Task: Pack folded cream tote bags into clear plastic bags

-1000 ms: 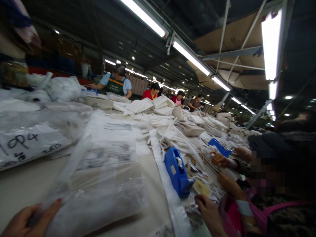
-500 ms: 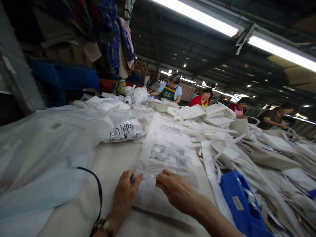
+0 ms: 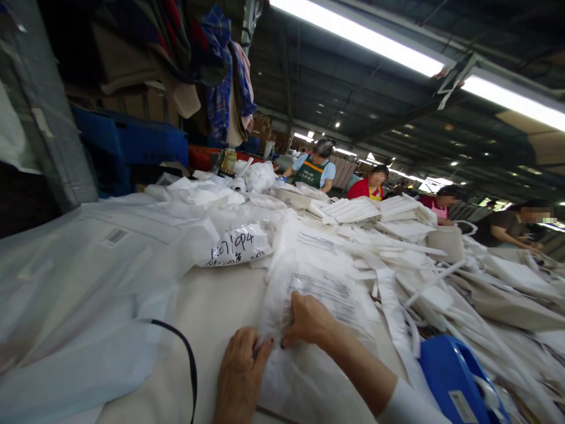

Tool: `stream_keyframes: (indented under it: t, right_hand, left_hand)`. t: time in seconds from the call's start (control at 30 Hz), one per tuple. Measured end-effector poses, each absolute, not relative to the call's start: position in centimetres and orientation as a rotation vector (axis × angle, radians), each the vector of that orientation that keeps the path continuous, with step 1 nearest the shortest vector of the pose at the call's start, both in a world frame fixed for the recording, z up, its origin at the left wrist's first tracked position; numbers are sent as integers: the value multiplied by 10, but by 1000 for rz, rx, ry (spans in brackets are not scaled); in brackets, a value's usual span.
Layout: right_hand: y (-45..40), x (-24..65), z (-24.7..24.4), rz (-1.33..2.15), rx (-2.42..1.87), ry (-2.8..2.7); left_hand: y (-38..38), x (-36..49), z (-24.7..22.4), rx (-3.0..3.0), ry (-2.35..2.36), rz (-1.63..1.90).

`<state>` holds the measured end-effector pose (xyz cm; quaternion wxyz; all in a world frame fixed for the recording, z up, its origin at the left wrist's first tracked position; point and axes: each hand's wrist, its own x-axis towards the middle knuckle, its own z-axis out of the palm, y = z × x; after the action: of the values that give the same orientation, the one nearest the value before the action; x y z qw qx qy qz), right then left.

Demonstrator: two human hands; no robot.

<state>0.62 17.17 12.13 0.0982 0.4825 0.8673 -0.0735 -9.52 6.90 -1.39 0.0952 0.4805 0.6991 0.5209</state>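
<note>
A translucent plastic bag [image 3: 300,371] with printed text lies in front of me on pale cloth, with something flat and light inside. At its left edge, my left hand [image 3: 242,368] is closed, with thumb and fingers pinching the plastic. My right hand [image 3: 311,321] rests on the bag's upper middle, fingers curled down and gripping the film near the printed block. The fingertips of both hands are close together. Just beyond sits a clear plastic pack [image 3: 238,242] with handwritten black marks.
Large plastic sheeting [image 3: 88,282] covers the left side, with a black strap [image 3: 188,347] beside it. On the right are a blue tape dispenser [image 3: 457,377] and heaps of white fabric pieces [image 3: 481,294]. Several co-workers [image 3: 313,171] stand across the table.
My right hand has moved forward over the bag, toward its printed area. My left hand stays at the left edge. The whole view has shifted slightly as my head turned.
</note>
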Motion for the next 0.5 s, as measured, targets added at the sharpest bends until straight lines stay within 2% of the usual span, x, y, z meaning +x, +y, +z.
stream_keyframes:
  t: [0.1, 0.2, 0.27, 0.37, 0.43, 0.5]
  right_hand:
    - [175, 24, 125, -127, 1624, 2529]
    - [158, 40, 106, 74, 1708, 2695]
    - [140, 45, 79, 465, 1425, 3155]
    - [123, 58, 39, 1109, 501, 3476]
    - [124, 82, 25, 1228, 329, 3416]
    - [130, 122, 20, 1122, 460, 3397]
  left_hand:
    - [69, -96, -18, 1444, 2074, 1515]
    - [69, -97, -19, 1403, 2034, 1447]
    - [69, -98, -18, 1328, 2003, 1397]
    - [69, -99, -15, 1177, 1959, 1345]
    - [69, -99, -9, 1105, 1936, 1303]
    - [69, -99, -2, 1070, 1936, 1260]
